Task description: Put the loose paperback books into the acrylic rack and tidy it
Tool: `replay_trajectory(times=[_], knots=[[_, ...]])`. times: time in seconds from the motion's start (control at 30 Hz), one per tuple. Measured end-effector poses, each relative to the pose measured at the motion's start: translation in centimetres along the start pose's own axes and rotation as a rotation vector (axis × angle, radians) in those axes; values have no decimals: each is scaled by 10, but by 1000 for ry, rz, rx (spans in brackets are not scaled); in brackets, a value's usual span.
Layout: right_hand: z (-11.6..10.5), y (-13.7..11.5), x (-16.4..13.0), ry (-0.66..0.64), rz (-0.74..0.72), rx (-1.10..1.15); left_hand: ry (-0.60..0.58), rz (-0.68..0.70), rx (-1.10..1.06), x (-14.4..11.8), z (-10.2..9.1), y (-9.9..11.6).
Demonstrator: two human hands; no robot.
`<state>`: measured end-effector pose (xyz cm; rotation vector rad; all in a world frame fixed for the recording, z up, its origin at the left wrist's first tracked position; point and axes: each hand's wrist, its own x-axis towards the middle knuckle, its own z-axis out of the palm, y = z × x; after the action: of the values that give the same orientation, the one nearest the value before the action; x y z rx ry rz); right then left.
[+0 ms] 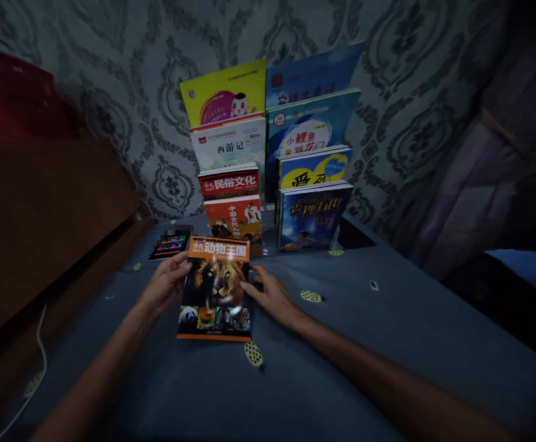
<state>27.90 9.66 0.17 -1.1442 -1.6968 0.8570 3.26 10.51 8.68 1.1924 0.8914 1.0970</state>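
Here, on the blue bed cover (387, 344) before two tiered rows of upright books (272, 159), the lion-cover book (215, 290) lies flat, liable to slide or knock the front row if nudged forward, with the left hand (166, 283) clamped on its left edge and the right hand (270, 294) laid fingers-apart at its right edge.

Single head view, looking forward and down, close over bed (387, 344), facing wall (124, 92).
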Motion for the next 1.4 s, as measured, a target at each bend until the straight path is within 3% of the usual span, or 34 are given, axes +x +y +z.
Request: replay_trajectory(times=[0.13,0.2,0.27,0.33,0.43,0.53,0.63,0.73,0.83,0.93,1.0,1.2,1.4], knots=[[-5,-8,6,-107,52,372,-103,220,192,-6,20,30],[-11,-16,7,-99,36,485,-119,341,333,-14,25,41],[-18,-22,8,-44,-16,537,-122,447,513,-26,27,50],[-24,-23,8,-12,-109,491,-213,529,716,-38,27,53],[-26,-11,11,-33,-254,332,-462,585,972,-55,24,43],[-20,11,12,-98,-221,205,-575,548,1115,-65,14,13],[-15,30,8,-164,-168,75,-567,499,1181,-70,1,-24],[-18,37,2,-250,-292,-85,-573,510,1237,-74,-8,-47],[-24,33,1,-341,-418,-316,-610,468,1275,-77,-11,-49],[-25,31,4,-351,-464,-437,-618,382,1288,-79,-13,-41],[-23,32,6,-333,-483,-441,-561,351,1308,-77,-19,-41],[-19,32,6,-250,-467,-361,-242,415,1414,-53,-50,-57],[-21,24,3,-270,-360,-283,-225,417,1427,-22,-56,-63]])
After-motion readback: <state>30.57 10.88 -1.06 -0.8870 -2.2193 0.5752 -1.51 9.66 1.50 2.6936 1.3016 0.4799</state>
